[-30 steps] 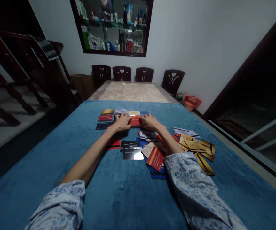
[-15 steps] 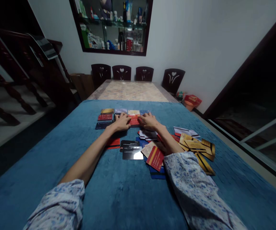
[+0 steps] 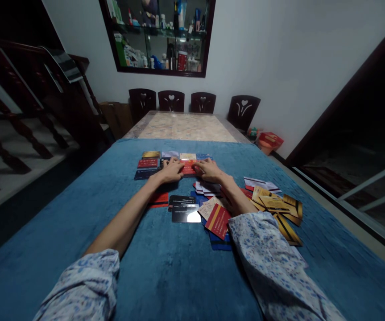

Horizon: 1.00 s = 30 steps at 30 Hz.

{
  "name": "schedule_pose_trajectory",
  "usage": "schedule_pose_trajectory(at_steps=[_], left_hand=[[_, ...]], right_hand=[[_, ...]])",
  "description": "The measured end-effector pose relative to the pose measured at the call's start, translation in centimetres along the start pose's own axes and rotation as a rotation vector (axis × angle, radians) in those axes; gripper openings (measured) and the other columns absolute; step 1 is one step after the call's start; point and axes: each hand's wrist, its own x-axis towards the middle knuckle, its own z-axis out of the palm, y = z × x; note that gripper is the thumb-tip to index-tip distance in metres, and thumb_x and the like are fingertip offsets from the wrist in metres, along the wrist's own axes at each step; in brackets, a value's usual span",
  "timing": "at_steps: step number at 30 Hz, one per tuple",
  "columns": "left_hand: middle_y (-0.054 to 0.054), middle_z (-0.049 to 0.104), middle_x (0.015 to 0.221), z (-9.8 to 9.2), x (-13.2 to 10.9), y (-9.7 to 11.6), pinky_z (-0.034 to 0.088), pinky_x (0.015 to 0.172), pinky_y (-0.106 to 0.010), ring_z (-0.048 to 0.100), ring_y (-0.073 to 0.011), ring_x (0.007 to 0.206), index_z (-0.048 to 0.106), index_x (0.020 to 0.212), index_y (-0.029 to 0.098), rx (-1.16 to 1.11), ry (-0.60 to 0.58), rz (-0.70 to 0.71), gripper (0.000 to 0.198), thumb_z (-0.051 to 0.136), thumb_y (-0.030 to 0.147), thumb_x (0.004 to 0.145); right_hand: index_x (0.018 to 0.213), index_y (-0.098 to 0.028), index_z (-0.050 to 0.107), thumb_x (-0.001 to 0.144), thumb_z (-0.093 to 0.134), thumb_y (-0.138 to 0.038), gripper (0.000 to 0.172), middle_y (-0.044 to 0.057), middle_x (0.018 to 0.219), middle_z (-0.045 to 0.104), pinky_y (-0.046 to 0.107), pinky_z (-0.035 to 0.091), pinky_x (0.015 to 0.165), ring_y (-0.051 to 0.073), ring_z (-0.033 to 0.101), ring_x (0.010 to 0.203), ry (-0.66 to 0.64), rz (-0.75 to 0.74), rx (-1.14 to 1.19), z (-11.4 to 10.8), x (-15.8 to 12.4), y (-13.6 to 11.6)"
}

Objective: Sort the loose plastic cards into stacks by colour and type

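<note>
A red card (image 3: pixel 188 167) lies flat in a laid-out grid, with my two hands at its ends. My left hand (image 3: pixel 172 169) has its bent fingers at the card's left edge. Opposite it, the fingertips of my right hand (image 3: pixel 207 169) hold the right edge. Left of my left hand are a dark red card (image 3: pixel 147 163) and a dark blue card (image 3: pixel 145 174). The row behind has a gold card (image 3: pixel 151 154), a pale card (image 3: pixel 170 154), a cream card (image 3: pixel 188 156) and a blue card (image 3: pixel 204 156). My hands partly cover neighbouring cards.
Nearer me lie black cards (image 3: pixel 186 213), an orange-red card (image 3: pixel 159 200) and a loose pile topped by a red striped card (image 3: pixel 218 221). Gold cards (image 3: pixel 275 204) spread at the right, beside my right forearm. A blue cloth (image 3: pixel 155 272) covers the table; chairs (image 3: pixel 203 103) stand beyond.
The view has shifted very slightly. Both hands stay at the red card's ends, and the cards keep their places.
</note>
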Motion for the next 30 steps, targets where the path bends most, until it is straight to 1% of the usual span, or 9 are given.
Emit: schedule_pose_trajectory(at_steps=[5,9,12,17,24,30], left_hand=[[-0.012,0.062,0.128,0.0,-0.02,0.08,0.029,0.108,-0.059,0.035,-0.0346,0.136,0.064,0.123,0.026,-0.028,0.01,0.004,0.038,0.051,0.024,0.088],[-0.011,0.062,0.126,0.12,-0.05,-0.03,0.029,0.109,-0.058,0.036,-0.0342,0.135,0.063,0.125,0.029,-0.028,0.011,0.006,0.039,0.052,0.025,0.088],[-0.012,0.061,0.128,0.14,-0.12,-0.17,0.029,0.109,-0.059,0.036,-0.0352,0.135,0.062,0.129,0.029,-0.02,0.015,0.012,0.043,0.054,0.026,0.087],[-0.011,0.061,0.129,-0.02,-0.24,-0.24,0.03,0.108,-0.059,0.036,-0.0354,0.134,0.062,0.13,0.03,-0.015,-0.001,0.017,0.042,0.056,0.027,0.088],[-0.011,0.061,0.13,0.17,-0.14,-0.4,0.031,0.107,-0.059,0.037,-0.036,0.132,0.06,0.133,0.03,-0.035,0.009,0.028,0.047,0.056,0.024,0.086],[-0.011,0.061,0.128,0.12,-0.07,-0.54,0.032,0.106,-0.057,0.036,-0.0344,0.133,0.059,0.134,0.03,-0.009,-0.001,0.029,0.048,0.056,0.025,0.087]], right_hand=[[0.137,-0.029,0.059,0.096,0.045,-0.031,0.044,0.011,0.137,0.062,0.047,0.038,0.097,0.034,0.044,0.124,0.005,0.015,0.017,0.03,-0.15,0.05],[0.14,-0.029,0.057,0.097,0.043,-0.032,0.045,0.01,0.14,0.06,0.048,0.039,0.096,0.034,0.043,0.125,-0.002,0.018,0.026,-0.03,-0.27,-0.01],[0.141,-0.029,0.056,0.096,0.045,-0.032,0.046,0.01,0.142,0.059,0.049,0.039,0.096,0.035,0.043,0.125,-0.001,0.024,0.025,0.02,-0.29,0.03],[0.14,-0.027,0.057,0.092,0.052,-0.031,0.048,0.009,0.143,0.059,0.046,0.038,0.096,0.034,0.044,0.124,-0.02,0.018,0.013,0.12,-0.13,0.34],[0.134,-0.024,0.063,0.088,0.054,-0.021,0.047,0.009,0.137,0.062,0.041,0.037,0.1,0.03,0.047,0.122,0.008,-0.064,0.016,0.09,0.16,0.73],[0.134,-0.027,0.063,0.091,0.054,-0.026,0.044,0.01,0.135,0.063,0.041,0.037,0.098,0.03,0.049,0.117,0.002,-0.049,0.016,0.08,0.31,0.83]])
